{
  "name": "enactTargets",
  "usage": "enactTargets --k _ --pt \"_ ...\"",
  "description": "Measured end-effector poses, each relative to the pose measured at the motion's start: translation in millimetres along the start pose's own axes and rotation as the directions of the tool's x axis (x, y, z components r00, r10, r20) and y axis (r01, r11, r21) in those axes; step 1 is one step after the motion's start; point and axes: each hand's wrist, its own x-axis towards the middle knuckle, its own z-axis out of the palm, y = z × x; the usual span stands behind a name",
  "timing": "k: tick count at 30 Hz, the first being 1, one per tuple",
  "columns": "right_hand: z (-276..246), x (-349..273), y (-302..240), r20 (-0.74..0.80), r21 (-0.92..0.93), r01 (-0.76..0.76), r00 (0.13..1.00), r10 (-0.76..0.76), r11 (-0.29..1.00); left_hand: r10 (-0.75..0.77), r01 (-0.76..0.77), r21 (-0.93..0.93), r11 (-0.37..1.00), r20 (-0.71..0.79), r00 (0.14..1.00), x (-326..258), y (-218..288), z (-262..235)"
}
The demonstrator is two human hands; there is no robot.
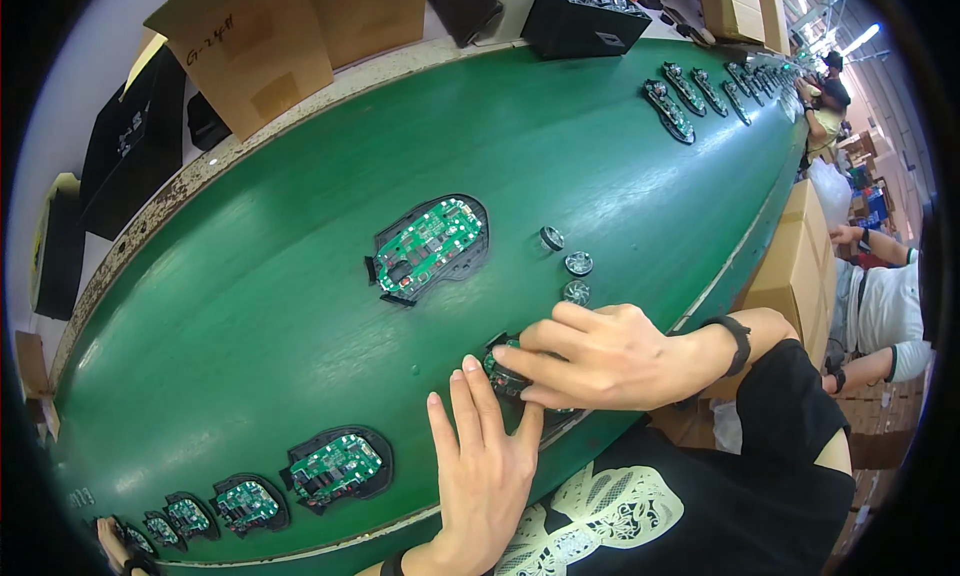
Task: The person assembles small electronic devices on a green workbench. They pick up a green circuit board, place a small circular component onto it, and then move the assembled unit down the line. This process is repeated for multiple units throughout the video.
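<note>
My left hand (488, 468) lies with straight fingers, its fingertips against the near edge of a black housing with a green circuit board (506, 379). Above it my right hand (622, 360) bends its fingers down over the same housing, thumb and forefinger drawn together. Whatever is between them is hidden. Both hands cover most of that housing. Just beyond the right hand are three small round black parts with spoked silvery faces: a near one (575, 293), a middle one (578, 264) and a tilted one (552, 239). Farther left rests another black housing with its board exposed (432, 244).
Several similar housings (340, 466) line the green work surface (250, 306) at the lower left; more (668, 111) stand at the far right. Cardboard boxes (250, 56) and a black bin of parts (585, 21) edge the far side. Other people (885, 296) are at the right.
</note>
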Motion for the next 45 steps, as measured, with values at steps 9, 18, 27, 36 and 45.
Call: enactTargets --k 9,18,27,36,45 --pt "-3.5 3.6 10.3 0.159 0.125 0.018 0.987 -0.038 0.992 0.021 -0.021 0.01 1.0 0.026 0.999 7.3 2.1 -1.6" --pt "0.1 5.9 13.5 0.19 0.101 0.043 0.98 -0.061 0.994 0.035 -0.035 -0.022 0.999 0.02 0.999 12.7 3.7 1.4" --pt "21.1 -45.3 11.6 -0.09 -0.267 0.184 0.973 -0.214 0.946 0.033 -0.033 0.004 0.999 -0.073 0.997 16.1 4.5 10.4" --pt "18.9 -32.7 10.7 -0.071 -0.321 0.099 0.989 -0.129 0.942 0.051 -0.05 0.014 0.999 -0.068 0.996 21.2 1.6 7.8" --pt "-1.0 -51.9 20.2 -0.13 0.235 -0.189 0.966 0.224 0.953 -0.054 0.039 0.152 0.988 0.094 0.994 -1.2 8.6 -3.4"
